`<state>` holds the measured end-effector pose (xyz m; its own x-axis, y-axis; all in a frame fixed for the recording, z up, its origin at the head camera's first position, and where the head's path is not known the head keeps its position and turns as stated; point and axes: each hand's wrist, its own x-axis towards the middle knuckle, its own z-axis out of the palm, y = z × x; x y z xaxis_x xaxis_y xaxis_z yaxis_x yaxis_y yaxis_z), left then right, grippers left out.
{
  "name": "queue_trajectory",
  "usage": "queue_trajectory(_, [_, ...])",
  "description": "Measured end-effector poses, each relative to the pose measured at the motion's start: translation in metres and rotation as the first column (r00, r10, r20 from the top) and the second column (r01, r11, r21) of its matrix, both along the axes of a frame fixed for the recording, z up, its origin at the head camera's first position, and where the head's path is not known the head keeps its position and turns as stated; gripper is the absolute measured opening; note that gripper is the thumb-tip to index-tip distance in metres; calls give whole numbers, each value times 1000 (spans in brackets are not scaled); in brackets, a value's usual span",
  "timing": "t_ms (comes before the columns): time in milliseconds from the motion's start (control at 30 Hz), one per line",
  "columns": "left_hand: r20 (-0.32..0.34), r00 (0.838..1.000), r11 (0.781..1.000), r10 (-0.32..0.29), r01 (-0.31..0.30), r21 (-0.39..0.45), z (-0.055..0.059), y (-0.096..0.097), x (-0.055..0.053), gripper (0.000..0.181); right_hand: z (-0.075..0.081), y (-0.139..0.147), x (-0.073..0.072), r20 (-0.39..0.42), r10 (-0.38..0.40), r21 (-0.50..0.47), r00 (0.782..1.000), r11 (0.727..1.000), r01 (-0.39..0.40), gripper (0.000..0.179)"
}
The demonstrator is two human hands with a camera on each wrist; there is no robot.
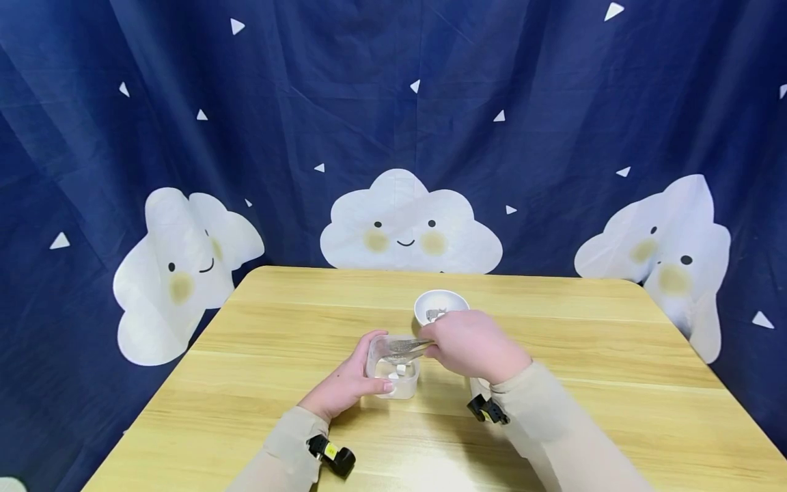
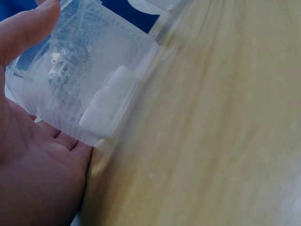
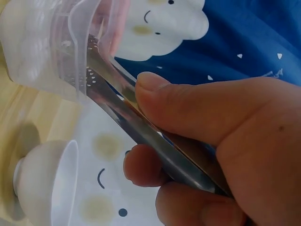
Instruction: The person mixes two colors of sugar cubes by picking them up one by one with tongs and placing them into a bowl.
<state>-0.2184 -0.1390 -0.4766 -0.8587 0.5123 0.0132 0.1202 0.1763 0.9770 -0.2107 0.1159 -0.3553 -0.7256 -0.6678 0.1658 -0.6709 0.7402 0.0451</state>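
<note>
A clear plastic container (image 1: pixel 404 391) stands on the table, and my left hand (image 1: pixel 346 384) grips its left side, thumb at the front. Small white blocks (image 1: pixel 401 369) lie in its bottom; the left wrist view shows them as a white row (image 2: pixel 106 101) through the wall. My right hand (image 1: pixel 473 346) holds metal tongs (image 3: pixel 136 127) between thumb and fingers. Their perforated tips reach inside the container, above the blocks, nearly together; I cannot tell whether they pinch anything. Just behind my right hand sits a white bowl (image 3: pixel 42 183) with white and greyish pieces (image 1: pixel 435 314) in it.
The wooden table (image 1: pixel 295 307) extends to both sides of my hands. A dark blue curtain (image 1: pixel 369 130) with white clouds and triangles hangs behind its far edge. Small black cameras (image 1: pixel 332 456) are strapped to both wrists.
</note>
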Motion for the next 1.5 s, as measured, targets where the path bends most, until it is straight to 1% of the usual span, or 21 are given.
queue_trajectory(367, [14,1000,1000,-2,2,10,-1,1,0,96,-1,-17,-1,20,-41,46,999,998,40,4])
queue_trajectory(467, [15,1000,1000,-2,1,10,0,1,0,96,0,-19,-1,30,-50,61,998,997,48,3])
queue_trajectory(567, [13,1000,1000,2,-2,5,0,1,0,95,1,-19,0,34,-56,55,998,997,54,3])
queue_trajectory(667, [10,1000,1000,2,-2,6,1,1,0,94,2,-17,1,32,-42,28,999,999,41,3])
queue_trajectory(867, [18,1000,1000,-8,8,23,1,2,-1,95,5,-10,3,17,23,-29,1000,999,-22,2])
queue_trajectory(1000, [34,999,999,-23,21,44,2,2,-1,96,9,-1,6,8,39,-66,999,997,-38,4])
queue_trajectory(1100, [50,998,998,-28,26,56,3,3,-2,98,12,6,7,-6,37,-103,999,994,-37,8])
queue_trajectory(1233, [50,998,998,-23,20,52,2,3,-2,97,17,16,9,-39,38,-163,999,986,-44,17])
queue_trajectory(1367, [27,1000,1000,1,-2,19,1,2,-1,93,21,28,8,-71,40,-223,997,973,-55,21])
queue_trajectory(1500, [6,1000,999,27,-27,-26,0,1,0,93,22,39,6,-59,0,-269,998,963,-16,23])
